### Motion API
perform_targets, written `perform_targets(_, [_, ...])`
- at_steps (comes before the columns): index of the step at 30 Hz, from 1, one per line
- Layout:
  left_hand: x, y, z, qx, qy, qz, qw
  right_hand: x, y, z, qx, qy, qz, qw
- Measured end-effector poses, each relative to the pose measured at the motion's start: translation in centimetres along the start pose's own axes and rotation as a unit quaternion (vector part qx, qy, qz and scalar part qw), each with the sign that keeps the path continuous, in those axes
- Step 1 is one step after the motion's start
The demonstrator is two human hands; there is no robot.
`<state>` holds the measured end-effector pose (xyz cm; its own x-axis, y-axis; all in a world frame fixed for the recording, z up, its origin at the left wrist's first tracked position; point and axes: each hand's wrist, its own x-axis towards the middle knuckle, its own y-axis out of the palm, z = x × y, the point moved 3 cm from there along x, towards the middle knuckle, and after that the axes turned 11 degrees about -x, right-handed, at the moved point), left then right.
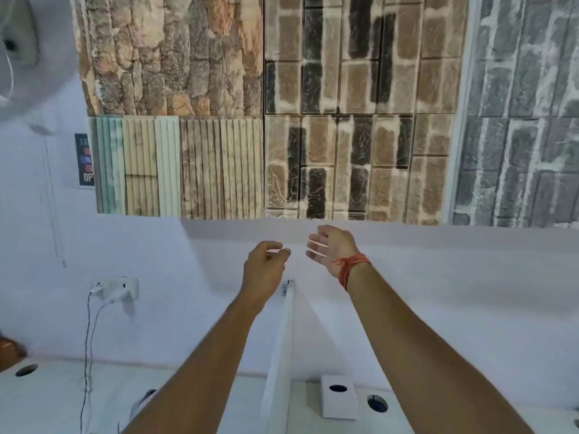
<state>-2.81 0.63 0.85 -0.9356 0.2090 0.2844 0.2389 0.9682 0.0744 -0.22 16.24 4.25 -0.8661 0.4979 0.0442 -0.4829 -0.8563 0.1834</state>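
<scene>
At the white wall [438, 292] above the desk [47, 399], both arms are raised, hands close together just under the display of cladding samples.

Writing: a dark poster [84, 161], half hidden behind the slatted sample panel [141, 167], shows "OP" in white on its bottom line. The lines above begin "FA" and "N", and the rest is covered. No other legible text.

White divider panel [283, 339]: seen edge-on. Its long axis runs from the desk at the bottom of the frame up and slightly right. The upper end meets the wall just below the left hand [265, 264], between the two forearms.

Left hand: back toward the camera, fingers curled in, thumb meeting the fingertips. Blurred, so cannot tell whether anything is pinched. It is apart from the divider's top.

Right hand [329, 249]: palm facing left, fingers loosely spread and slightly bent, holding nothing. Red thread [352, 266] wound round the wrist.

Also noted: brick sample panels [360, 104]; wall socket [116, 288] with two plugs and hanging cables; white box [339, 405] with a round hole on top, just right of the divider's base.
</scene>
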Motion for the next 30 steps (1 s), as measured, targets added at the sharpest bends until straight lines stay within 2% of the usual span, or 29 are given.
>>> perform_targets(5, [3.0,0.3,0.2,-0.013,-0.010,0.014,1.000,2.7,2.2,0.7,0.035,0.013,0.033,0.999])
perform_targets(10, [4.1,1.1,-0.3,-0.062,-0.023,0.014,0.998,3.0,3.2,0.8,0.068,0.035,0.030,0.997])
perform_targets(20, [-1.2,-0.1,-3.5,-0.064,0.015,0.045,0.997,-3.1,3.1,-0.2,0.115,0.004,0.030,0.993])
perform_targets(23, [-5.4,0.0,-4.5,-0.115,0.057,0.052,0.990,-7.6,1.7,0.1,0.079,0.001,0.027,0.996])
perform_targets(25, [-8.6,0.2,-4.8,-0.126,0.096,0.074,0.985,-11.0,0.5,1.1,-0.068,-0.011,0.031,0.997])
perform_targets(26, [-10.2,0.4,-4.8,-0.125,0.114,0.093,0.981,-12.8,-0.2,1.8,-0.184,-0.020,0.022,0.983])
perform_targets(27, [-11.7,0.5,-4.8,-0.120,0.135,0.112,0.977,-14.6,-1.1,2.6,-0.301,-0.037,-0.005,0.953])
perform_targets(28, [-13.1,0.8,-4.8,-0.114,0.156,0.128,0.973,-16.3,-2.2,3.6,-0.406,-0.066,-0.061,0.910])
perform_targets(30, [-15.5,1.8,-4.9,-0.109,0.189,0.155,0.964,-20.4,-4.4,6.0,-0.550,-0.155,-0.219,0.791])
